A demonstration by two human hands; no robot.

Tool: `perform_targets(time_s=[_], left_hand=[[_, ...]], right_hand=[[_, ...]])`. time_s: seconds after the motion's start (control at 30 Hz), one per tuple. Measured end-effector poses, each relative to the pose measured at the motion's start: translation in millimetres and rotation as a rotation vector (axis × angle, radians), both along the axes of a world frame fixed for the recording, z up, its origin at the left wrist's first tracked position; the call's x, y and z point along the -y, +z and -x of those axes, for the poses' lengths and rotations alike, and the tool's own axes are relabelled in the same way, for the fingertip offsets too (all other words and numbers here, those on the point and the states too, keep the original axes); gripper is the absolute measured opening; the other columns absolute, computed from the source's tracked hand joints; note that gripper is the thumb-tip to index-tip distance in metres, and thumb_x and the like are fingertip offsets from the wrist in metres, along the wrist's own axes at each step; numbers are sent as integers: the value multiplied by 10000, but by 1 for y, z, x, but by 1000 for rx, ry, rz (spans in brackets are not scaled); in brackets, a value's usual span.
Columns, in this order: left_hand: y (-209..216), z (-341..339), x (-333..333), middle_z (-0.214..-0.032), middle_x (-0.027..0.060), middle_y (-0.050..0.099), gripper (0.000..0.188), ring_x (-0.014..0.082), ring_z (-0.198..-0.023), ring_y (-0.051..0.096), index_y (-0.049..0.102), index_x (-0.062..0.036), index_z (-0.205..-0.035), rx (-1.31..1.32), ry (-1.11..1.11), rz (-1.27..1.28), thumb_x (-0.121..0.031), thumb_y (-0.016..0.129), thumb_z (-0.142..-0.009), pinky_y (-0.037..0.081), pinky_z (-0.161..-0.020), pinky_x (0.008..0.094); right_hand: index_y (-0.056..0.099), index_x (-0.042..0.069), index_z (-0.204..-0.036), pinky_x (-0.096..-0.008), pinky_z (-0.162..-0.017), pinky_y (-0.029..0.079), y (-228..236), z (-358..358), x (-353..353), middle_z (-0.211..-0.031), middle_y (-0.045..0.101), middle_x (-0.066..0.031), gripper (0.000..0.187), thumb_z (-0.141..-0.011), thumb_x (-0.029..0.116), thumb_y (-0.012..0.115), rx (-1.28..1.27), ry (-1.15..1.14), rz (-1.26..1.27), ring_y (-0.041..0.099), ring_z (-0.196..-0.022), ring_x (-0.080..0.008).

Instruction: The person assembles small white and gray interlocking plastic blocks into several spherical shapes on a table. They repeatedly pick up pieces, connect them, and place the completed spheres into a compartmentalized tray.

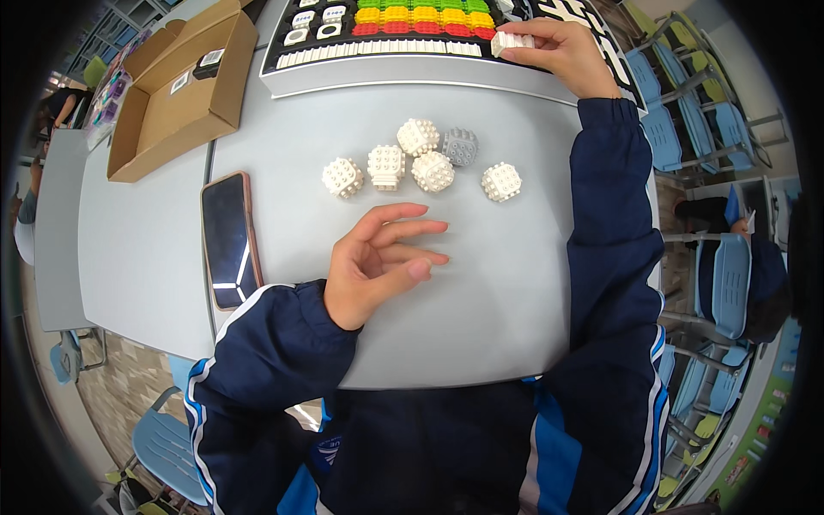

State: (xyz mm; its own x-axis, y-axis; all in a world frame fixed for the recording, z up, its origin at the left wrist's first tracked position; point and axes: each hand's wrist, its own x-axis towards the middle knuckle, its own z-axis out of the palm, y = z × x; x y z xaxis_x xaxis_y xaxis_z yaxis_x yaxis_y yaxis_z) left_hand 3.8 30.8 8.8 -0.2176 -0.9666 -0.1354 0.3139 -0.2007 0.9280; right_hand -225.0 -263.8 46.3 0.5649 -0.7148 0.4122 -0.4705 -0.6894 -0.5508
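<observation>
My right hand (562, 53) reaches to the front right of a sorting tray (403, 75) and pinches a white studded building block (512, 44) between thumb and fingers. Over the middle of the table hovers my left hand (382, 255), its fingers loosely apart and nothing in them. Just beyond it sit several white studded cubes, among them one at the left (342, 178) and one apart at the right (501, 182). A single grey studded cube (461, 147) touches or nearly touches the white cluster. Inside the tray, rows of green, yellow and red blocks (421, 17) lie behind a row of white pieces.
A phone (230, 240) lies left of my left hand. Farther left stands an open cardboard box (180, 94) with a dark item inside. The grey table's (481, 326) front edge is close to my body. Blue chairs (730, 283) and people are around.
</observation>
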Motion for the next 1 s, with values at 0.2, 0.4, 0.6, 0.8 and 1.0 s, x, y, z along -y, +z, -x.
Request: perform_targets(time_s=[0.2,0.4,0.6,0.8,1.0], left_hand=[[-2,0,-2,-1337,227,559,497,295,-1049,680,409,9,-1387,34,-13,33,-151,591,-954,551,-833,343],[-3,0,0,-1321,223,562,440,290,-1006,688,445,9,-1353,74,-6,29,-195,552,-979,561,-790,342],[-4,1,1,-1297,168,588,341,242,-989,683,503,-1,-1313,26,14,19,-133,536,-1001,551,-775,316],[-2,2,4,-1280,151,597,361,233,-975,684,547,7,-1265,87,12,-29,-263,449,-1047,556,-768,321],[-2,2,3,-1253,129,611,352,210,-948,684,565,6,-1243,107,-4,-48,-263,436,-1056,553,-767,314]], right_hand=[[745,138,-1153,-234,-683,506,-6,-1,10,-895,707,-30,375,-801,249,816,-81,9,-38,601,-744,-100],[737,-1,-1012,-289,-648,476,15,-10,-2,-846,720,-95,293,-748,102,809,-40,83,-113,615,-719,-148],[737,16,-1022,-300,-680,489,14,-10,0,-881,711,-115,269,-783,129,784,-74,130,-99,640,-763,-184],[710,18,-1051,-349,-801,492,0,-10,7,-954,668,-142,191,-914,126,630,-156,145,49,632,-906,-277],[694,9,-1062,-377,-837,492,1,-13,4,-982,658,-172,197,-912,62,577,-165,88,160,631,-944,-326]])
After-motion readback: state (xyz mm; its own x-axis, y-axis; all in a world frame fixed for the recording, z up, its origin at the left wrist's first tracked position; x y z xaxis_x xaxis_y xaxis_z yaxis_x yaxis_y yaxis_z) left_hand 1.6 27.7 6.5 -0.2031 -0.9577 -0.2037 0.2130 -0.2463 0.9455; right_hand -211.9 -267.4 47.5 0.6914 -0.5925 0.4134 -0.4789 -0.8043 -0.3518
